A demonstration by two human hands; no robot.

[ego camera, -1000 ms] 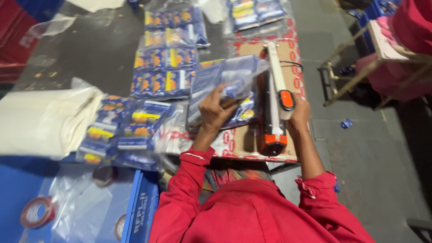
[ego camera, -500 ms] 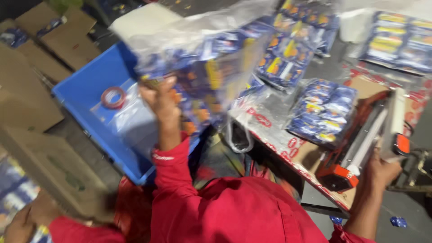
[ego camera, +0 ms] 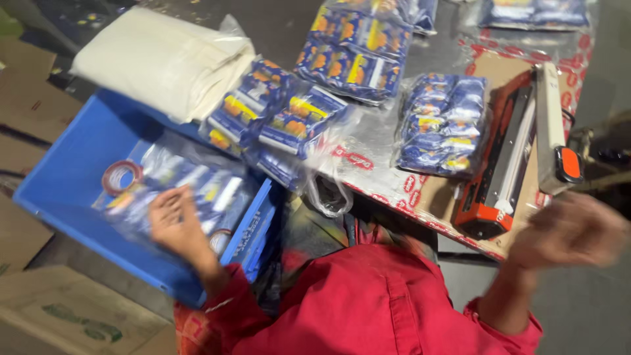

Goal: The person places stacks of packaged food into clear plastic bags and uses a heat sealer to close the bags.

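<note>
On the dim counter [ego camera: 394,144] by the sealer [ego camera: 506,164], the left hand [ego camera: 174,220] had just lowered its packet bag [ego camera: 184,190] into the blue crate [ego camera: 59,177], fingers loosening, the right hand [ego camera: 568,230] blurred, seemingly empty

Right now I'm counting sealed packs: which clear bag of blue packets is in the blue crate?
The bag of packets under the left hand. It lies inside the blue crate by a tape roll; the other bags lie on the table.

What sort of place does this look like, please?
Probably a small packing workstation: an orange heat sealer on a cardboard-covered table, clear bags of blue snack packets, and a blue crate.
</note>
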